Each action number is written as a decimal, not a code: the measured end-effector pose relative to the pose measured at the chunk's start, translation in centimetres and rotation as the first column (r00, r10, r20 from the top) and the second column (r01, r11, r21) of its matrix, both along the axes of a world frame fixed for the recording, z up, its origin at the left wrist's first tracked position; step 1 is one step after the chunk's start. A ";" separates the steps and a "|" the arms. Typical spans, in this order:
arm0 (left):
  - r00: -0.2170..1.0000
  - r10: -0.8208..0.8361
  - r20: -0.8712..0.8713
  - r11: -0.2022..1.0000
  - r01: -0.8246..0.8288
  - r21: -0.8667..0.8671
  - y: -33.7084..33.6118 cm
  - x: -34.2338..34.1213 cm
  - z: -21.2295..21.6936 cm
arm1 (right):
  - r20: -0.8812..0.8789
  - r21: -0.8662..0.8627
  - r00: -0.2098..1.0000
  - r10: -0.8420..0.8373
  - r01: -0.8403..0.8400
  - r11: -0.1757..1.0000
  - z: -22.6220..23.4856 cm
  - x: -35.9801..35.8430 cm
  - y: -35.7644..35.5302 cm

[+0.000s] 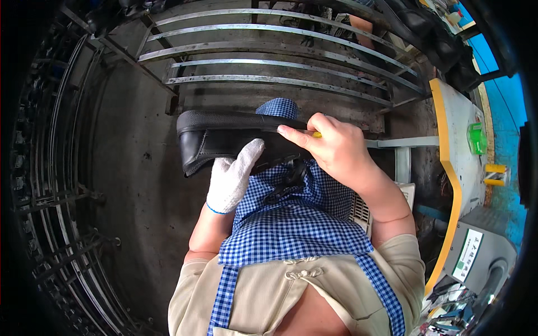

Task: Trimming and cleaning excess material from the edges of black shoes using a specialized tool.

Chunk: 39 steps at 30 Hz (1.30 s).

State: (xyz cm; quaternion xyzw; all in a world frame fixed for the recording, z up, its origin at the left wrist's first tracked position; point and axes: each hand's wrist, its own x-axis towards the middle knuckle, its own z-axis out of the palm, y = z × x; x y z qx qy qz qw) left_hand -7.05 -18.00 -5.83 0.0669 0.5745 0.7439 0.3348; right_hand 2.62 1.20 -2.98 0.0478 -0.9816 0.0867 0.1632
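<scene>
A black leather shoe (221, 141) lies sideways above my lap, its thick sole edge turned up and away from me and its laces hanging down toward my apron. Gripping it from below is my left hand (228, 182), in a white knitted glove, with the thumb pressed on the upper. My bare right hand (337, 147) is closed at the other end of the shoe. Between its fingers shows a bit of a slim yellow tool (317, 135), whose kind is mostly hidden. The right forefinger reaches along the sole edge, touching it.
Metal rail racks (269, 50) stand ahead, and more racks (61, 185) line the left. At my right is a white table with a yellow edge (444, 145), holding a green item (477, 139) and a tape roll (496, 175). A grey machine (482, 249) sits nearer me.
</scene>
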 end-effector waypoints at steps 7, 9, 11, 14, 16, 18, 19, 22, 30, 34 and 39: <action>1.000 0.008 -0.013 1.000 -0.008 -0.003 0.1 -0.3 0.4 | -0.111 -0.138 0.991 0.069 -0.084 0.987 0.6 0.1 0.2; 1.000 0.014 -0.020 0.997 -0.016 -0.075 0.0 -0.3 0.2 | -0.093 -0.140 0.993 0.070 -0.083 0.987 0.9 0.1 -0.2; 0.999 0.046 0.017 0.999 -0.046 0.026 0.0 -0.1 0.0 | -0.059 -0.162 0.996 0.071 -0.080 0.984 0.7 0.2 -0.1; 1.000 0.018 0.000 1.000 -0.018 0.002 0.1 0.0 0.3 | -0.035 -0.185 0.998 0.060 -0.065 0.981 0.4 0.4 0.0; 1.000 0.020 -0.012 1.000 -0.020 0.017 0.3 0.0 0.2 | -0.043 -0.186 0.998 0.045 -0.052 0.981 0.4 0.5 0.0; 1.000 0.021 -0.023 0.999 -0.020 0.029 0.3 0.1 0.2 | -0.026 -0.127 0.999 0.028 -0.031 0.991 0.7 0.4 -0.2; 0.999 0.027 -0.017 0.999 -0.027 0.017 0.2 0.2 0.3 | -0.027 -0.127 0.999 0.026 -0.029 0.992 0.7 0.4 -0.2; 1.000 0.026 -0.003 1.000 -0.026 0.014 0.2 0.2 0.7 | -0.052 -0.067 0.999 0.018 -0.021 0.998 0.2 0.4 -0.3; 0.996 -0.076 0.051 0.996 0.078 -0.037 -0.1 -0.2 -0.1 | -0.111 -0.120 0.991 0.078 -0.091 0.989 0.3 0.2 0.6; 0.998 -0.057 -0.015 0.998 0.057 0.013 -0.1 0.1 0.2 | -0.051 -0.006 0.998 0.041 -0.041 0.999 0.5 0.5 0.2; 0.999 -0.053 0.005 0.997 0.053 0.050 0.3 -0.1 0.3 | -0.143 -0.141 0.988 0.063 -0.083 0.987 -0.3 0.1 0.8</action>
